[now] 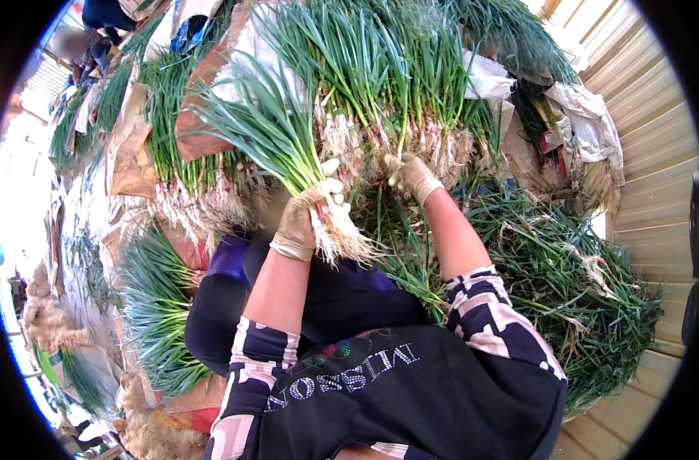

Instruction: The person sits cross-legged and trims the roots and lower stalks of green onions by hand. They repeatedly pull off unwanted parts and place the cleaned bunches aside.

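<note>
My left hand (304,218), in a pale thin glove, is wrapped around a bunch of green garlic (286,149). Its leaves fan up and away from me, and its whitish roots (344,233) hang below my fingers over my lap. My right hand (413,175), also gloved, grips the lower end of a single green garlic stalk (404,123). That stalk stands in front of a large upright pile of green garlic (361,63), whose pinkish-white bulbs and tangled roots face me. My right fingertips are partly hidden.
Loose green leaves and trimmings (556,287) are heaped at my right, beside a ribbed wall (642,144). Bunched greens (160,310) lie at my left. Another row of green garlic (194,172) stands beyond, by a brown sack (131,144). A person (85,52) is at the far left.
</note>
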### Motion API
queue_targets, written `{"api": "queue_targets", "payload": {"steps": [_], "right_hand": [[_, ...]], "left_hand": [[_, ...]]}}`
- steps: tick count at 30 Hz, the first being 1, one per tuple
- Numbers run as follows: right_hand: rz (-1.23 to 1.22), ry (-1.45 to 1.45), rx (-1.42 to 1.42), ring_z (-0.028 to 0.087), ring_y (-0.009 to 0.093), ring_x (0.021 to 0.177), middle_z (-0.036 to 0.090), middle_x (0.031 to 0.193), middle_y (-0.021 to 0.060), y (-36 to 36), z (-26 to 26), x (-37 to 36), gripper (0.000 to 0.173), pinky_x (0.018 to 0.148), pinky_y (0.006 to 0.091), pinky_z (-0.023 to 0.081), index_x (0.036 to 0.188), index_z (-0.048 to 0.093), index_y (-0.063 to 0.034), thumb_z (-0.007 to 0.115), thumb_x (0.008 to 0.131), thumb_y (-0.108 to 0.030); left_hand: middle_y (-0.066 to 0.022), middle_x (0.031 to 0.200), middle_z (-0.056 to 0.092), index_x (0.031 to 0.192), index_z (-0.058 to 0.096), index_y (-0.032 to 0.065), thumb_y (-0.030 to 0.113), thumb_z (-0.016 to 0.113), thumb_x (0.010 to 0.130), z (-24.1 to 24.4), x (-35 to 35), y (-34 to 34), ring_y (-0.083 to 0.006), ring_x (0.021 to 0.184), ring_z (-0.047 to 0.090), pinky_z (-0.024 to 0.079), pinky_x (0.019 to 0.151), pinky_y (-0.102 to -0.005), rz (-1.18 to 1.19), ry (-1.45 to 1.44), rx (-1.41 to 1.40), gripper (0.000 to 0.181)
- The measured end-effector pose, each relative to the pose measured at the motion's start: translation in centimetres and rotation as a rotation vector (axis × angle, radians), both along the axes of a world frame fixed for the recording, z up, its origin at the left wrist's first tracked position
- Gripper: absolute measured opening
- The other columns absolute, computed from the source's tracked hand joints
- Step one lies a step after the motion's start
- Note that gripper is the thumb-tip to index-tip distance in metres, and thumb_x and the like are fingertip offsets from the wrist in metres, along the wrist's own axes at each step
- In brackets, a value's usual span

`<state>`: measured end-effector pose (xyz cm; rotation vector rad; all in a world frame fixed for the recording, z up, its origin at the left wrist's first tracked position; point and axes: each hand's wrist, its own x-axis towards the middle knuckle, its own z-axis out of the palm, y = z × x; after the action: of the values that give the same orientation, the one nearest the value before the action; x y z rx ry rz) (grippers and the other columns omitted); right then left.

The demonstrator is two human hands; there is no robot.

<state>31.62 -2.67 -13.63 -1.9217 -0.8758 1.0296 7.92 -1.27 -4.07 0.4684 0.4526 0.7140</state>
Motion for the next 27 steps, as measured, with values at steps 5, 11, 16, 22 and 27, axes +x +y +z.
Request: {"api": "queue_targets", "payload": {"steps": [5, 11, 16, 22, 27], "right_hand": [[0.169, 0.271, 0.291, 0.053, 0.016, 0.050, 0.062, 0.073, 0.0056, -3.6, 4.7, -4.9, 0.030, 0.049, 0.0324, 0.046, 0.103, 0.057, -0.0067, 0.058, 0.084, -0.030], [0.887, -0.468, 0.447, 0.059, 0.025, 0.062, 0.063, 0.076, 0.0066, -4.1, 4.2, -7.0, 0.024, 0.060, 0.0332, 0.049, 0.100, 0.058, -0.0143, 0.054, 0.077, -0.020], [-0.046, 0.775, 0.586, 0.058, 0.013, 0.072, 0.061, 0.087, 0.0051, -0.8, 3.4, -3.3, 0.017, 0.057, 0.0252, 0.046, 0.101, 0.056, -0.0100, 0.051, 0.088, -0.019], [0.486, 0.312, 0.281, 0.055, 0.013, 0.088, 0.059, 0.101, 0.0113, -1.8, 9.5, -6.9, 0.035, 0.077, 0.0252, 0.043, 0.111, 0.054, -0.0043, 0.048, 0.089, -0.031], [0.588, -0.101, 0.527, 0.052, 0.004, 0.067, 0.058, 0.079, 0.0021, -1.3, 5.9, -0.2, 0.020, 0.050, 0.0205, 0.042, 0.096, 0.060, -0.0090, 0.043, 0.090, -0.018]], "left_hand": [[-0.0088, 0.080, 0.061, 0.103, 0.055, -0.0019, 0.006, 0.061, 0.071, 1.2, 0.1, -0.6, -0.0118, 0.062, 0.056, 0.048, 0.060, -0.0255, 0.074, 0.253, 0.131, 0.034], [-0.0091, 0.075, 0.060, 0.093, 0.060, -0.0019, 0.008, 0.062, 0.070, -0.5, -0.2, 0.8, -0.0120, 0.059, 0.055, 0.045, 0.050, -0.0216, -0.058, 0.245, 0.325, 0.026], [-0.0178, 0.097, 0.057, 0.105, 0.051, -0.0005, 0.009, 0.065, 0.068, 1.7, -1.2, 0.1, -0.0326, 0.086, 0.058, 0.044, 0.085, -0.0553, 0.045, -0.158, 0.075, 0.041], [-0.0195, 0.103, 0.057, 0.107, 0.051, -0.0010, 0.006, 0.062, 0.069, 1.4, -1.2, 0.4, -0.0325, 0.092, 0.058, 0.049, 0.078, -0.0485, 0.041, -0.085, 0.052, 0.040], [-0.0177, 0.105, 0.057, 0.110, 0.049, 0.0033, 0.009, 0.064, 0.067, 0.2, -1.9, 0.7, -0.0289, 0.089, 0.060, 0.052, 0.071, -0.0397, -0.046, 0.086, 0.068, 0.046]]}}
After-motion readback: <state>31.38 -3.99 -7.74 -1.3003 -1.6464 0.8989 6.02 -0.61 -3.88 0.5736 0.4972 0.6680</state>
